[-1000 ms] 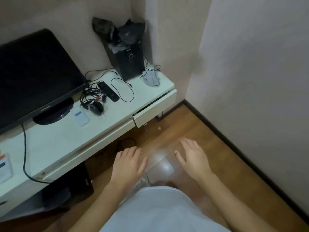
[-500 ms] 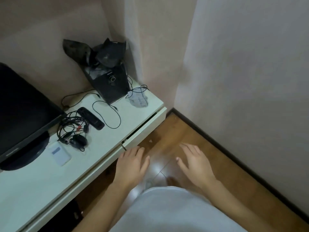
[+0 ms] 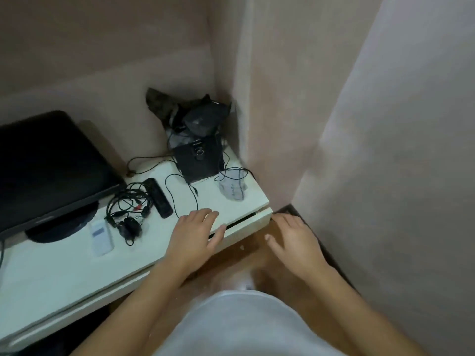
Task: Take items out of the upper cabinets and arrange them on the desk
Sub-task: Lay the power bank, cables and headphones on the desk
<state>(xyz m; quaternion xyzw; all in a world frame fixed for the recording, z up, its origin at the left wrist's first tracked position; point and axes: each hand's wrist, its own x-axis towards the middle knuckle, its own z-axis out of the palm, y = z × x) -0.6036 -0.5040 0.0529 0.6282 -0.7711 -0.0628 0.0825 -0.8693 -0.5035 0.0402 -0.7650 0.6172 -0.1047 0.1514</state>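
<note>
status: barely begun, i judge. upper cabinets: out of view. my left hand (image 3: 193, 237): open, empty, over the desk (image 3: 64, 268) front edge near its right corner. my right hand (image 3: 293, 242): open, empty, beyond that corner. remote (image 3: 157, 197), cables (image 3: 128, 204): mid-desk.

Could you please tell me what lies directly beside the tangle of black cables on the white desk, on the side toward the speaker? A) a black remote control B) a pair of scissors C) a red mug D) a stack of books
A: a black remote control lies on the desk, right next to the cable tangle, toward the speaker.
</note>
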